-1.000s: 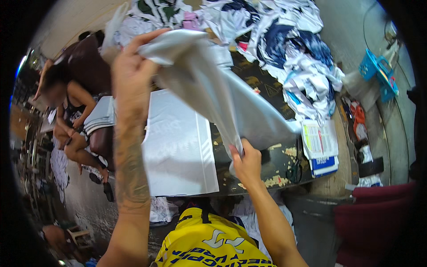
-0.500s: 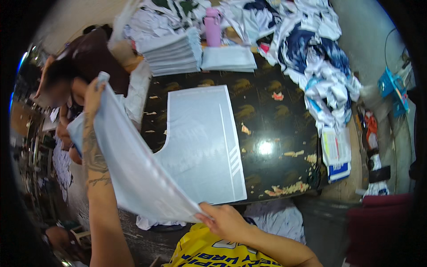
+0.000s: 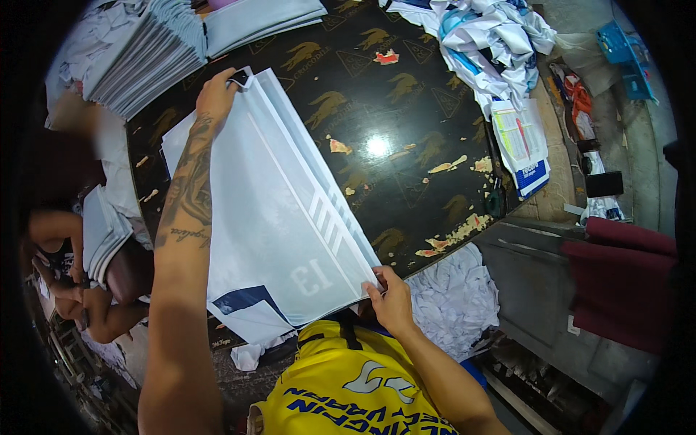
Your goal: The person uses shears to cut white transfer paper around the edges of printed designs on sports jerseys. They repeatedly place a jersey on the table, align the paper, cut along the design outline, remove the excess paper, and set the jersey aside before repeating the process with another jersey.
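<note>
A pale grey-white fabric panel (image 3: pixel 254 210) with slanted white stripes spreads between my two hands over the near left of the table. Pinching its far corner is my left hand (image 3: pixel 216 96), its fingers closed on the cloth. My right hand (image 3: pixel 392 299) grips the near right corner between thumb and fingers. Another pale panel (image 3: pixel 308 141) shows beneath, its striped edge sticking out on the right. At the near left the cloth's corner turns back, showing a dark blue patch (image 3: pixel 246 299). Part of the panel's left side is hidden behind my left forearm.
The dark table (image 3: pixel 406 167) has chipped patches. A stack of folded pale panels (image 3: pixel 156 61) stands far left, beside a flatter pile (image 3: pixel 261 22). Crumpled white and blue cloth (image 3: pixel 486 43) and papers (image 3: pixel 520 138) lie at the right. Another person's hand (image 3: pixel 76 275) appears at left.
The panel, earlier raised and slanting off the table's left side, now lies spread over the other panel. My left hand has come down and inward to the table. The view has shifted too.
</note>
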Tool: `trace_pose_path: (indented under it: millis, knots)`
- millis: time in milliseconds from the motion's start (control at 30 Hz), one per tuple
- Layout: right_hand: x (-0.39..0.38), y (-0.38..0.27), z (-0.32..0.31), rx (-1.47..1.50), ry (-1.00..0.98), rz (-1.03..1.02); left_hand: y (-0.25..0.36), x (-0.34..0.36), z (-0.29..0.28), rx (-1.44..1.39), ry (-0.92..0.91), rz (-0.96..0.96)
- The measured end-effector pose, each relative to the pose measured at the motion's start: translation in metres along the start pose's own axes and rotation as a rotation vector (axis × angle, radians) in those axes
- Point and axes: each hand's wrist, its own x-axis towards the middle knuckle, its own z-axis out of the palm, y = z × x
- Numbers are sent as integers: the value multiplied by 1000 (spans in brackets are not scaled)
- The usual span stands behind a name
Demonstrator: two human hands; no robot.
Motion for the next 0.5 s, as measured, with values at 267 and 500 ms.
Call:
trace_pose_path:
  millis: [267,500]
  knots:
    - [10,5,-5,-132,200,46,110,-115,4,84,259,-40]
    - [13,-5,-46,260,-171,68,187,-464,-82,-193,-346,75]
